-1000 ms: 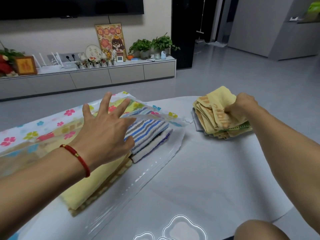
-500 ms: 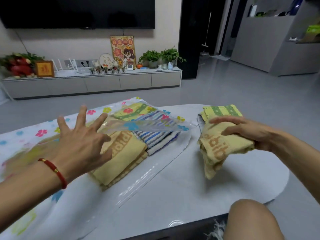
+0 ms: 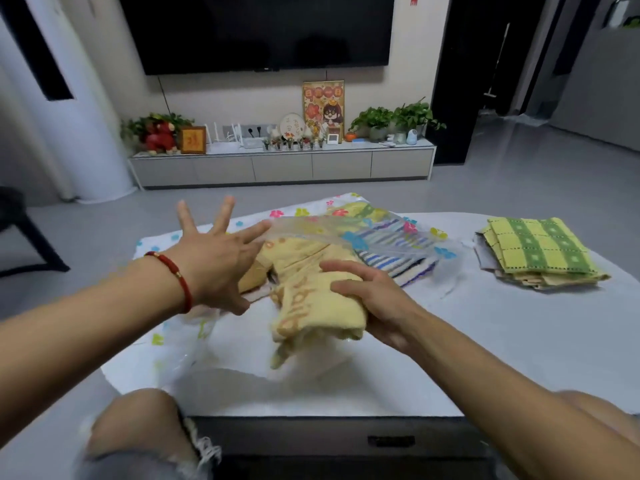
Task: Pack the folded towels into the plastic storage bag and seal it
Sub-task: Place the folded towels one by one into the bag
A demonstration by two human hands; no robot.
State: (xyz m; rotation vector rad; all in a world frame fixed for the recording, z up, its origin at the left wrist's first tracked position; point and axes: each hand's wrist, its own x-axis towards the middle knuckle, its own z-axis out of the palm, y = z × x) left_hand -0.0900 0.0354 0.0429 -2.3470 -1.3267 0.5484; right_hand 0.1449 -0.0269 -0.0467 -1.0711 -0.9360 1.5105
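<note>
Head-camera view: a white table (image 3: 485, 341) is seen spread with a flower-printed plastic storage bag (image 3: 301, 216), whose clear upper flap (image 3: 346, 233) is lifted at the mouth. Inside the bag, a blue-striped towel (image 3: 398, 258) and a yellow towel (image 3: 298, 251) are already lodged side by side. Well apart, at the table's right end, a stack of folded towels (image 3: 540, 254) topped by a green-checked one is left waiting, so the packing is judged to be partly done and the sealing not yet begun.

A folded yellow towel (image 3: 318, 306) with orange lettering is grasped by the right hand (image 3: 374, 299), fingers curled over its top and thumb beneath, and is held just at the bag's mouth, one corner drooping toward the table. The left hand (image 3: 214, 261) is spread wide with straight fingers; nothing is clutched by it, though its fingertip (image 3: 263, 226) is touching the edge of the flap.

For the step to be done well, the flap should be kept raised and the mouth wide, while the towel is slid in flat on top of the yellow one, its hanging corner tucked under first so that the fold is not dragged open. Room near the opening should be left for the seal.
</note>
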